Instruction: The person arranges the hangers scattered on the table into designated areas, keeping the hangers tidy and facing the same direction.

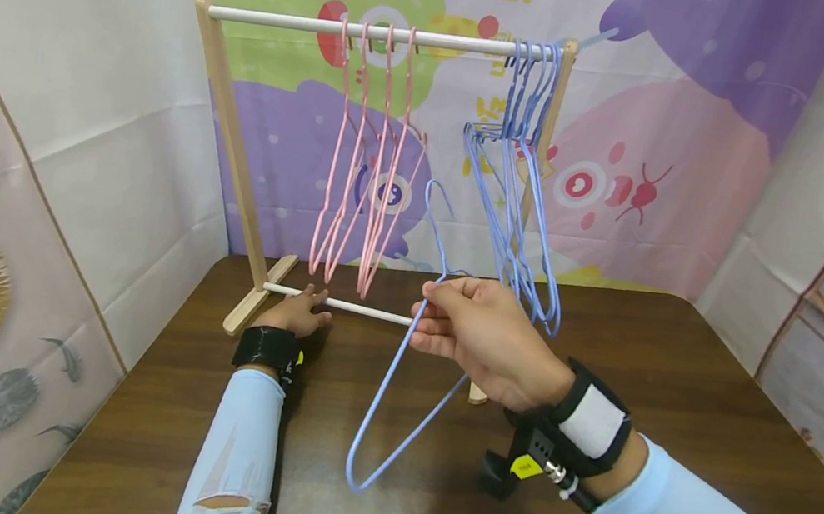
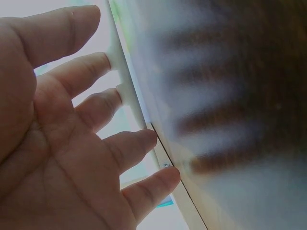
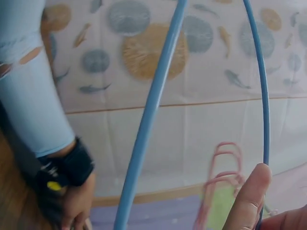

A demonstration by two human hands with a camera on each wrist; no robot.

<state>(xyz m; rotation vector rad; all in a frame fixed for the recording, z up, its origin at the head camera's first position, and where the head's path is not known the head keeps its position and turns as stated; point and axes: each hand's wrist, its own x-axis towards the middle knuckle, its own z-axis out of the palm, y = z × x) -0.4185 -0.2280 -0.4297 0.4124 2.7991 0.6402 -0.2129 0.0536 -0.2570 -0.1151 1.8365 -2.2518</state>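
Note:
My right hand (image 1: 490,332) pinches a light blue clothes hanger (image 1: 375,404) near its neck, between thumb and fingers. The hanger is held above the table in front of the rack, hook upward. In the right wrist view, two lengths of the blue hanger (image 3: 149,115) run up past the fingertips. My left hand (image 1: 295,313) rests at the rack's lower white rod (image 1: 368,311), near the left foot. Seen from the left wrist, that hand (image 2: 62,143) has its fingers spread and straight, fingertips right at the rod and wood.
From the rack's white top rod (image 1: 278,20) hang several pink hangers (image 1: 334,165) left of the middle and several blue hangers (image 1: 501,216) at the right end. A wooden post (image 1: 233,129) and wooden foot (image 1: 246,311) stand at left on the brown table (image 1: 668,401). Printed cloth (image 1: 659,132) hangs behind.

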